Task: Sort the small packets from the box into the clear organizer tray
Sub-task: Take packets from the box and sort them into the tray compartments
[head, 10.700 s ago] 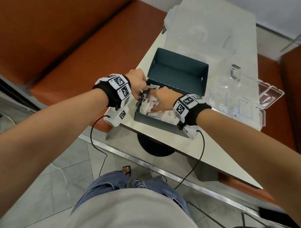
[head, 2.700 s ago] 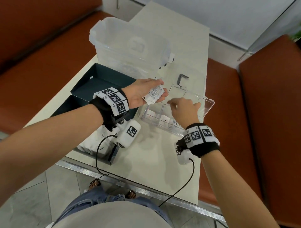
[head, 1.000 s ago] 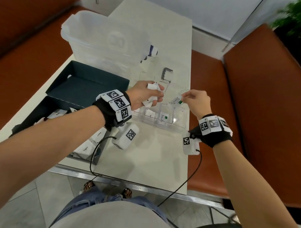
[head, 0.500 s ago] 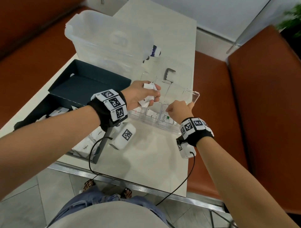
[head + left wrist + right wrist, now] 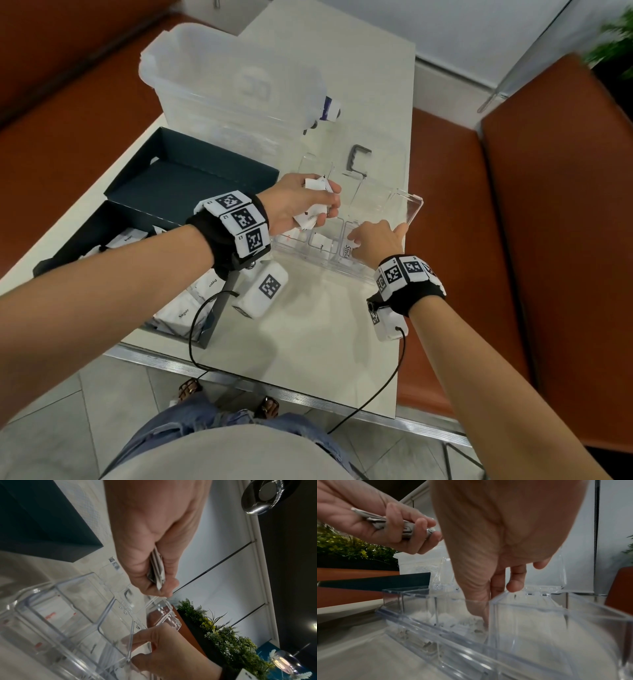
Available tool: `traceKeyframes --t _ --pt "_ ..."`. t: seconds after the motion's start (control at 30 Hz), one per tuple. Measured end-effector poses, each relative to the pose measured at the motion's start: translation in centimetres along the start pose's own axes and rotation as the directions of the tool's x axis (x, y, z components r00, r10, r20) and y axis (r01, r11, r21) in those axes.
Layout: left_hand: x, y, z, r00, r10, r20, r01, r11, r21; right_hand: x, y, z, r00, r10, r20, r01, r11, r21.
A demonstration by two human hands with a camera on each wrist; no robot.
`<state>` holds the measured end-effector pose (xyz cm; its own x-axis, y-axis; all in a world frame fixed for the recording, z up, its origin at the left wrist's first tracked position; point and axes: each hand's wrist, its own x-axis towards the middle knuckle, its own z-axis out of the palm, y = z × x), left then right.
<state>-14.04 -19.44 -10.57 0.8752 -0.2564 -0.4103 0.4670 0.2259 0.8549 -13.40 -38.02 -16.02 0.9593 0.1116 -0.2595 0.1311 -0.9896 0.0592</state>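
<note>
L hand [image 5: 301, 202] above tray's [image 5: 416, 209] left end, fingers curled round bunch of packets [image 5: 313, 214]. R hand [image 5: 376, 241] reaching into tray cell w/ Stevia packet [image 5: 347, 251], thumb and fingers down inside; whether pinching anything, cannot tell. Tray near desk's [image 5: 308, 325] right edge, lid up. Box [image 5: 102, 226] at left edge, more packets inside. Clear tub [image 5: 219, 82] at far side.

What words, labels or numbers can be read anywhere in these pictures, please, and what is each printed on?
"Stevia": packet in the organizer tray, by the right hand.
"Sugar": packet in the box.
"Pepper": packet in the box.
Print on the packets held by the left hand: too blurred to read.
Wristband markers: square codes, small numbers unreadable.
</note>
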Motion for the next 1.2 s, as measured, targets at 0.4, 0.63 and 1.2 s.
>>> traceKeyframes --t 0.4,0.63,1.2 --pt "0.1 1.1 0.3 0.981 -0.188 0.051 0.194 0.942 -0.274 -3.6 -1.9 -6.4 0.881 0.146 -0.450 0.204 0.742 0.639" --pt "0.3 1.7 0.7 0.974 -0.206 0.092 0.222 0.945 -0.239 -4.2 -5.4 -7.3 0.949 0.053 -0.311 0.188 0.697 0.692" --pt "-0.6 1.2 -0.1 0.991 0.110 -0.076 -0.121 0.980 -0.157 -4.3 -2.7 -8.6 0.942 0.327 -0.081 0.102 -0.049 0.994"
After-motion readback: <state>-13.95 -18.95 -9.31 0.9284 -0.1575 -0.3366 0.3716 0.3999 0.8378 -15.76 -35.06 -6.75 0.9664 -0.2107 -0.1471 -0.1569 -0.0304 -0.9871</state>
